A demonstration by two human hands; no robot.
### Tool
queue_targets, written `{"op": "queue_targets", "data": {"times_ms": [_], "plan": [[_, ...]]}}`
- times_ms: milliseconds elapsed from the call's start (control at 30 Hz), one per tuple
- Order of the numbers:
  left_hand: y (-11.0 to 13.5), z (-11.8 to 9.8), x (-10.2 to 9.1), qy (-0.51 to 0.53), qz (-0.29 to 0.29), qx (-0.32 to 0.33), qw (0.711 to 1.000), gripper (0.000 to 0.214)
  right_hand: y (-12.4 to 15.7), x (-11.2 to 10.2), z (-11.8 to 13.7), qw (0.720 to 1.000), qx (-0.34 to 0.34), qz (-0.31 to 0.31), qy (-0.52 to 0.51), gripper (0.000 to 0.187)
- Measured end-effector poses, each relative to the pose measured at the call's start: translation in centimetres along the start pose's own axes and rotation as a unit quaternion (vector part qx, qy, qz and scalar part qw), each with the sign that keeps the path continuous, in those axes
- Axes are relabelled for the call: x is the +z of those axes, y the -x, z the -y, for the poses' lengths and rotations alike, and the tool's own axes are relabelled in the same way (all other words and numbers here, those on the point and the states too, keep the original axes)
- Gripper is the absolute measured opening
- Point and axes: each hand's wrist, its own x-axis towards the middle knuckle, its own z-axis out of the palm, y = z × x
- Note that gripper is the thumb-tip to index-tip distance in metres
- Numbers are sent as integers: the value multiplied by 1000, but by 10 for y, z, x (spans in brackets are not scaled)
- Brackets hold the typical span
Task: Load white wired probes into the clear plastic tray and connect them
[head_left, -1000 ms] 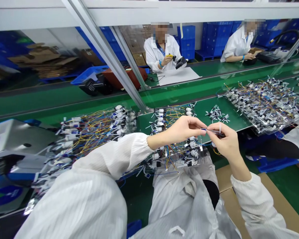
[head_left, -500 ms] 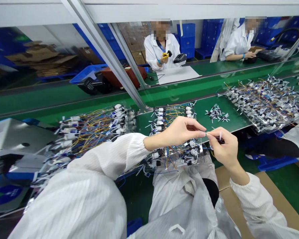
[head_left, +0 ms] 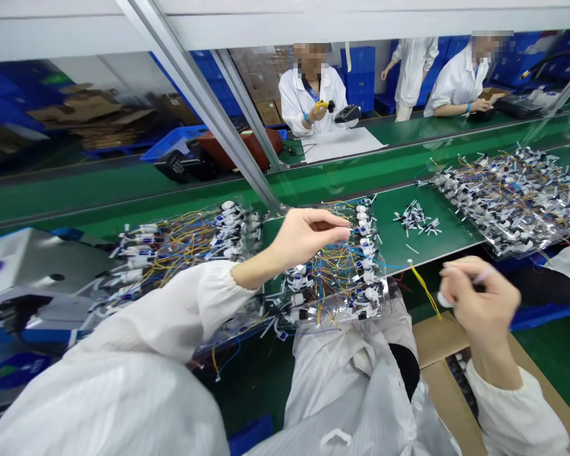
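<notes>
My left hand [head_left: 308,237] hovers over the middle batch of wired parts, its thumb and fingertips closed together; what they hold, if anything, is too small to make out. My right hand [head_left: 482,294] is off to the right past the table edge, smeared by motion, with fingers curled in. A small white thing [head_left: 441,299] shows at its fingertips. Between the hands, a yellow wire lead [head_left: 425,289] with a white connector hangs over the table edge. Beneath my left hand, yellow and blue wires [head_left: 330,266] join white-and-black parts on clear plastic.
Short white and black pieces [head_left: 415,217] lie in a pile on the green table [head_left: 437,247]. More wired parts lie in batches left [head_left: 180,244] and right [head_left: 508,196]. A cardboard box [head_left: 441,342] stands below. Metal posts [head_left: 204,101] rise ahead; co-workers sit beyond.
My hands have come apart: the left moved left and slightly up, the right moved right and down. The yellow lead now shows hanging between them.
</notes>
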Motion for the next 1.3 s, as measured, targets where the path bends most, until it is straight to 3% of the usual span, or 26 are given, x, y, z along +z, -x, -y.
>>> {"op": "queue_targets", "data": {"times_ms": [133,200,367,600,900,1133,1300], "plan": [[10,-2,20,47,71,-6,996,31,2,19,3,994,22,109,6,23],[13,-6,31,78,86,-23,993,31,0,31,4,990,51,125,-31,26],[10,-5,39,158,81,-65,982,33,-11,40,0,978,119,108,-129,21],[10,7,48,196,125,-71,970,30,-18,47,-5,970,142,121,-158,24],[11,14,48,161,126,-86,975,34,-15,48,-5,984,100,127,-70,21],[14,15,48,169,118,-98,973,37,-15,52,-1,988,77,102,-90,18],[14,14,47,175,117,-106,972,36,-16,52,-2,984,86,122,-95,16]]}}
